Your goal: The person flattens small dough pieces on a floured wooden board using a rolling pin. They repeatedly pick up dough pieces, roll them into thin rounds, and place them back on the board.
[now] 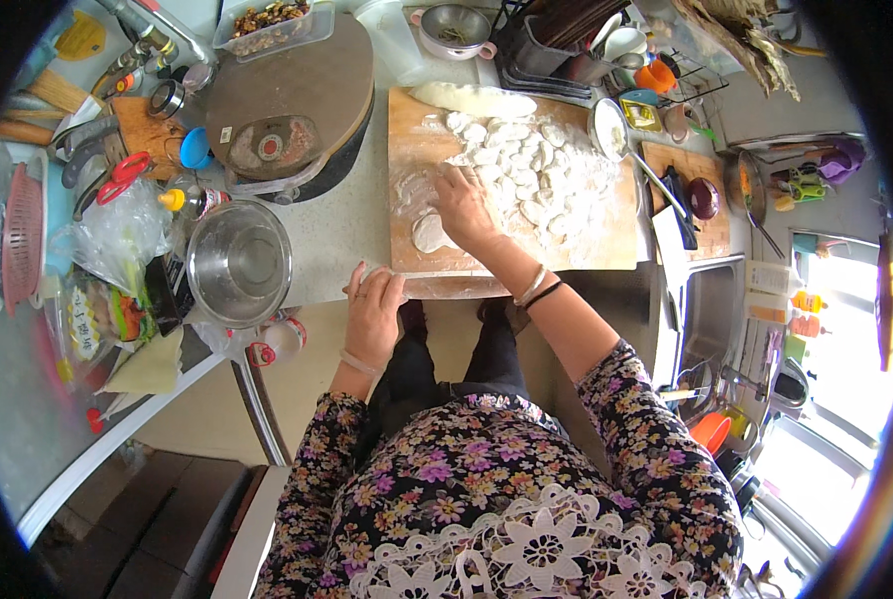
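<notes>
My right hand (467, 210) is over the left half of a floured wooden board (596, 251). Its fingertips bend down at the edge of a pile of small floured dough pieces (532, 168); what lies under them is hidden. Just below that hand, a flattened dough round (429, 233) shows partly past the wrist side. A long roll of dough (472, 99) stretches along the board's back edge. My left hand (375, 288) is at the counter's front edge, by the board's near left corner, fingers bent. Beside it runs a rounded wooden piece (454, 287), partly behind my right forearm.
Left of the board stand a clear bowl (240, 262) and a large round-lidded appliance (289, 82). Red-handled scissors (124, 178) and plastic bags (120, 236) crowd the far left. At right, a ladle-like utensil with flour (609, 129) overlaps the board; an eggplant (704, 198) rests beyond.
</notes>
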Action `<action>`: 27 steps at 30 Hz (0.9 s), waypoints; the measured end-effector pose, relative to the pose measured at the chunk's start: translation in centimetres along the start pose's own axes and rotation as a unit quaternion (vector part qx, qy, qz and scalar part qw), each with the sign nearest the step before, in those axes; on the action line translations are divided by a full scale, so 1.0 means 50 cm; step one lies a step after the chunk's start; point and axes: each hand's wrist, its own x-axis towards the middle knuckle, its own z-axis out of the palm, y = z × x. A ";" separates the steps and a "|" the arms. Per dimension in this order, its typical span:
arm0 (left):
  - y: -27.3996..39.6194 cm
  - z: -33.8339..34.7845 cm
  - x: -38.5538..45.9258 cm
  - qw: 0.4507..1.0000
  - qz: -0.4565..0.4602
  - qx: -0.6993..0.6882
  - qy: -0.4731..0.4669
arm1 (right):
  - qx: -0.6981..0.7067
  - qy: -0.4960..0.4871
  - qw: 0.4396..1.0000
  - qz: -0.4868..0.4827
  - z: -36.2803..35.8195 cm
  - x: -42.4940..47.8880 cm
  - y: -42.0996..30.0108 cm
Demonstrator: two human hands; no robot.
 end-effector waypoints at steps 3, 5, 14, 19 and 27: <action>-0.005 -0.002 0.014 1.000 0.009 0.007 -0.012 | 0.008 0.005 0.999 -0.045 -0.007 -0.006 0.006; 0.003 -0.004 0.030 1.000 0.020 0.009 -0.014 | -0.029 -0.025 0.999 -0.036 -0.016 0.001 0.016; 0.002 0.001 0.023 0.999 0.018 -0.012 -0.031 | 0.048 -0.228 0.967 -0.100 -0.028 0.037 0.018; 0.021 -0.003 0.023 0.999 0.017 -0.018 -0.025 | 0.020 -0.251 0.963 -0.100 -0.062 0.034 0.006; 0.036 0.004 0.032 0.999 0.024 -0.024 -0.015 | 0.141 -0.153 0.978 0.024 -0.069 0.108 0.074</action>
